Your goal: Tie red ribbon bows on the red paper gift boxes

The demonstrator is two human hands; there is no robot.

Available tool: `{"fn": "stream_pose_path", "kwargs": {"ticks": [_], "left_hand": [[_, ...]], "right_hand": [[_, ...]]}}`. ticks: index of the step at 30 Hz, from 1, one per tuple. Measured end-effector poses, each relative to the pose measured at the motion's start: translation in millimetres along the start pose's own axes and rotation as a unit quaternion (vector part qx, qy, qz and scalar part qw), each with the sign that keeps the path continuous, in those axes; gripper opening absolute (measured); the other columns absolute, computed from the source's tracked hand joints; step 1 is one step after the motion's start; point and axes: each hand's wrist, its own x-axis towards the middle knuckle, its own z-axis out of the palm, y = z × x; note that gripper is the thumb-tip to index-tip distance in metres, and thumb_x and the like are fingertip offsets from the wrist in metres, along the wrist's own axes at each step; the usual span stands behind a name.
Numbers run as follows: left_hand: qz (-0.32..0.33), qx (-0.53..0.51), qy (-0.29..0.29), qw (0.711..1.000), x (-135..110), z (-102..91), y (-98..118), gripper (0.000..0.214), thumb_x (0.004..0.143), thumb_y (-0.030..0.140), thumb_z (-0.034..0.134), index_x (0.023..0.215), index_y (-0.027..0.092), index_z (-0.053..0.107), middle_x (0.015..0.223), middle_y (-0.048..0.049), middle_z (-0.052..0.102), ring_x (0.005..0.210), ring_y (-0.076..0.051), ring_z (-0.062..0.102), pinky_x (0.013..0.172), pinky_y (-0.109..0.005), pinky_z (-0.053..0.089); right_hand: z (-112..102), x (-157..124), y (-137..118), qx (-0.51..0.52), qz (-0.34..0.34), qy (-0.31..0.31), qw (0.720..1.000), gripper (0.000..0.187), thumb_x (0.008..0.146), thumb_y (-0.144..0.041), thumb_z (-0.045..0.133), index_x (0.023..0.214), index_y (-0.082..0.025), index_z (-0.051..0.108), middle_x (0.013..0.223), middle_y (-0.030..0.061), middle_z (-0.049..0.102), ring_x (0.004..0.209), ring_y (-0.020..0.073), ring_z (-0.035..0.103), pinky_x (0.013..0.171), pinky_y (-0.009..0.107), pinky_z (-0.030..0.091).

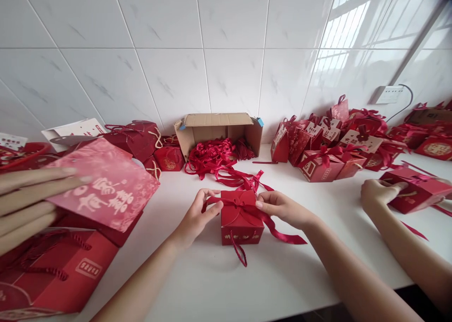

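Observation:
A small red gift box (241,223) with gold print stands on the white table (219,275) in front of me. A red ribbon (278,230) crosses its top and trails off to the right. My left hand (197,216) pinches the ribbon at the box's upper left corner. My right hand (280,206) pinches the ribbon at the upper right corner. A red cord tassel (240,253) hangs down the box's front.
An open cardboard carton (219,129) spilling red ribbons (215,159) lies at the back. Finished red boxes (328,145) are piled at right. Another person's hand (379,190) holds a red box (416,188) at right. A different person's hand (31,202) holds a flat red sheet (109,185) at left.

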Motion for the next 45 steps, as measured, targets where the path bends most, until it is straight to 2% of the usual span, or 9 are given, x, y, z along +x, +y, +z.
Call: {"fn": "stream_pose_path", "kwargs": {"ticks": [3,7,18,22,25,29,35,39,45], "left_hand": [[-0.005,-0.032,-0.029,0.999,-2.3,9.8,3.5,0.058,0.077,0.04,0.066,0.128,0.027,0.041,0.129,-0.0065,0.053,0.117,-0.023,0.05,0.096,-0.034,0.042],[-0.017,-0.039,-0.098,0.994,-5.1,14.2,13.6,0.052,0.08,0.035,0.064,0.127,0.023,0.045,0.128,-0.008,0.056,0.116,-0.027,0.053,0.095,-0.036,0.044],[-0.012,-0.042,-0.093,0.995,-5.0,12.9,11.0,0.055,0.08,0.032,0.064,0.13,0.024,0.042,0.131,-0.0066,0.054,0.118,-0.026,0.052,0.097,-0.035,0.044],[-0.023,-0.039,-0.082,0.996,-5.6,11.8,12.1,0.057,0.08,0.034,0.064,0.131,0.024,0.041,0.134,-0.0075,0.051,0.121,-0.026,0.049,0.099,-0.034,0.043],[-0.033,-0.033,-0.068,0.997,-5.6,10.8,11.2,0.062,0.078,0.035,0.066,0.133,0.025,0.039,0.137,-0.0074,0.049,0.123,-0.025,0.048,0.099,-0.033,0.042],[-0.033,-0.025,-0.076,0.996,-4.6,9.8,9.2,0.063,0.078,0.037,0.066,0.134,0.024,0.038,0.138,-0.008,0.048,0.123,-0.026,0.048,0.099,-0.035,0.043],[0.022,0.112,-0.003,0.993,-3.4,6.5,7.1,0.067,0.076,0.039,0.067,0.134,0.031,0.036,0.147,-0.0058,0.033,0.138,-0.027,0.023,0.109,-0.041,0.031],[0.107,0.186,-0.008,0.977,-2.5,5.9,20.0,0.066,0.075,0.033,0.068,0.132,0.034,0.034,0.147,-0.0029,0.03,0.136,-0.025,0.027,0.109,-0.043,0.031],[0.193,0.272,0.002,0.943,4.0,27.4,49.2,0.07,0.073,0.032,0.069,0.133,0.033,0.032,0.141,-0.0061,0.037,0.129,-0.027,0.037,0.105,-0.045,0.036]], "right_hand": [[10.8,5.8,6.4,0.043,0.017,0.051,0.998,0.044,0.08,-0.057,0.056,0.063,-0.017,0.047,0.059,-0.0029,0.044,0.052,0.0083,0.036,0.05,0.024,0.025],[16.5,9.9,12.7,0.087,0.013,0.082,0.993,0.045,0.077,-0.056,0.06,0.06,-0.018,0.044,0.056,-0.0045,0.04,0.049,0.0076,0.033,0.049,0.024,0.023],[16.7,11.6,13.4,0.1,0.003,0.082,0.992,0.042,0.078,-0.053,0.061,0.062,-0.017,0.045,0.058,-0.0039,0.044,0.049,0.0073,0.037,0.049,0.024,0.027],[11.4,7.4,8.6,0.083,0.028,0.061,0.994,0.045,0.081,-0.06,0.052,0.066,-0.019,0.046,0.055,-0.0037,0.047,0.044,0.0089,0.045,0.045,0.024,0.032],[2.4,-0.5,-0.2,0.026,0.061,0.062,0.996,0.049,0.082,-0.065,0.043,0.07,-0.019,0.049,0.056,-0.0035,0.049,0.036,0.0075,0.041,0.04,0.024,0.029],[-9.3,-8.3,-8.1,-0.062,0.066,-0.022,0.996,0.046,0.084,-0.057,0.05,0.064,-0.016,0.053,0.058,0.0004,0.056,0.041,0.0069,0.041,0.045,0.024,0.031],[-15.1,-6.8,-5.2,0.087,-0.019,-0.015,0.996,0.033,0.082,-0.041,0.061,0.064,-0.015,0.06,0.061,0.0011,0.055,0.058,0.0108,0.05,0.06,0.025,0.041],[-11.8,-5.1,-15.5,0.159,-0.084,-0.03,0.983,0.028,0.084,-0.037,0.061,0.07,-0.014,0.065,0.068,0.0038,0.06,0.066,0.0136,0.055,0.069,0.028,0.044],[-3.3,-0.8,-39.0,0.115,-0.095,-0.065,0.987,0.03,0.088,-0.037,0.054,0.077,-0.013,0.067,0.075,0.0054,0.064,0.071,0.0155,0.06,0.076,0.031,0.045]]}}
